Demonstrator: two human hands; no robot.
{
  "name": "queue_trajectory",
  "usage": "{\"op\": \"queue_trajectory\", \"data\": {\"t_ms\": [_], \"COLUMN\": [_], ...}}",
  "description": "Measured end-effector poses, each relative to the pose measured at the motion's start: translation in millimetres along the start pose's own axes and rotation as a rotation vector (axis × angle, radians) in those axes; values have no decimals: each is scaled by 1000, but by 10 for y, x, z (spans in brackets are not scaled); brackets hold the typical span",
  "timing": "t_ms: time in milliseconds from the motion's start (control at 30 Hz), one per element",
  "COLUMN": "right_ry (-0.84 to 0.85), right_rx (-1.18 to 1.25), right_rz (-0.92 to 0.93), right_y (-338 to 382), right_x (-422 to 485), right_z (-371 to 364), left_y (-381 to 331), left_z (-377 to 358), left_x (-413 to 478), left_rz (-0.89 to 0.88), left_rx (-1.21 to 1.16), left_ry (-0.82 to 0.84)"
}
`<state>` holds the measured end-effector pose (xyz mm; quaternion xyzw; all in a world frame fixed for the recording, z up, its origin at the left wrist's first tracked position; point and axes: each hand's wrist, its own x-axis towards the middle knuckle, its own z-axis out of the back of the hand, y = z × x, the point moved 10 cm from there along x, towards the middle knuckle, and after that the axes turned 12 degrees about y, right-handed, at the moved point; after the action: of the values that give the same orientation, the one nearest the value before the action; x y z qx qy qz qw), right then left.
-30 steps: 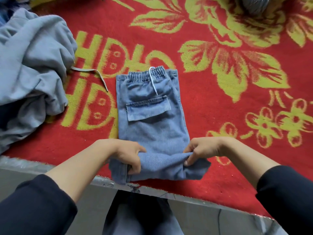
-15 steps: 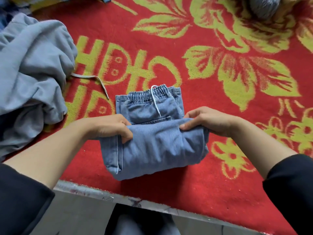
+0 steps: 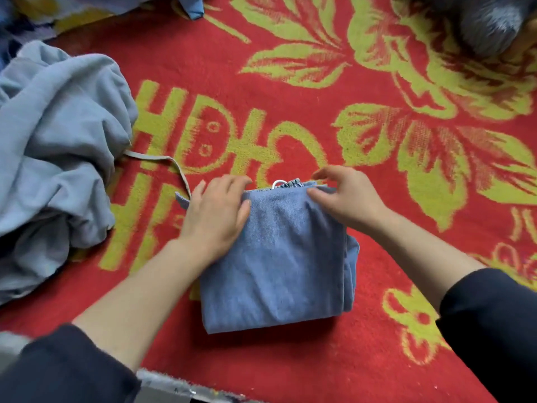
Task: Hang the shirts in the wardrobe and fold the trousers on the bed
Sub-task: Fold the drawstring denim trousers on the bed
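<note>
Left hand (image 3: 215, 219): laid palm down with straight fingers on the left side of the blue denim trousers (image 3: 279, 257), pressing them flat. The fingertips reach the bundle's far edge. Nothing is gripped.

Right hand (image 3: 348, 199): at the bundle's far right corner, with the thumb lying on the top layer and the fingers arched over the far edge. From where one stands, it is unclear whether it pinches the cloth or merely touches it.

Blue denim trousers: folded into a compact rectangle, with stacked layers showing along the right side. They lie between the two hands on the red woven blanket with yellow-green flowers and lettering (image 3: 377, 359), toward its near edge. A gathered elastic waistband (image 3: 293, 182) and a white cord loop (image 3: 277, 183) peep out at the far edge.

Pale grey-blue crumpled garment (image 3: 58, 141): heaped on the blanket to the left, apart from the trousers. Its flat beige drawstring (image 3: 162, 159) trails toward the left hand.

Dark sleeves (image 3: 494, 330): pushed up both forearms.

Grey fuzzy object (image 3: 488, 21): at the far right corner, too blurred to identify.

Silvery edge strip (image 3: 162, 386): runs along the blanket's near border.
</note>
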<state>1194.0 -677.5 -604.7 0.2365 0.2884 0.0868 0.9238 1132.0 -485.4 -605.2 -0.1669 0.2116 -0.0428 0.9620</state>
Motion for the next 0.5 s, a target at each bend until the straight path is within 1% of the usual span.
{"op": "queue_trajectory", "data": {"t_ms": [33,100,167,233,300,433,500], "right_ry": [15,107,170,205,244,341,415], "right_rx": [-58,-184,-376,-477,-443,-346,-320], "right_rz": [75,217,259,207,157,100,16], "right_y": [96,244,249,172,135,125,59], "right_x": [-52,-149,-170,-80,76,359,469], "right_z": [-83,-320,-540,-648,-684,-761,-799], "left_y": [-31,-57,-26,33,91,140,159], "left_z": [-94,-299,-453,-539,-586,-622,-621], "left_x": [-49,-98,-45,77,233,520,591], "left_rz": [-5,1,18,36,50,46,53], "left_rx": [5,58,115,145,149,81,31], "left_ry": [-2,35,94,147,203,367,444]}}
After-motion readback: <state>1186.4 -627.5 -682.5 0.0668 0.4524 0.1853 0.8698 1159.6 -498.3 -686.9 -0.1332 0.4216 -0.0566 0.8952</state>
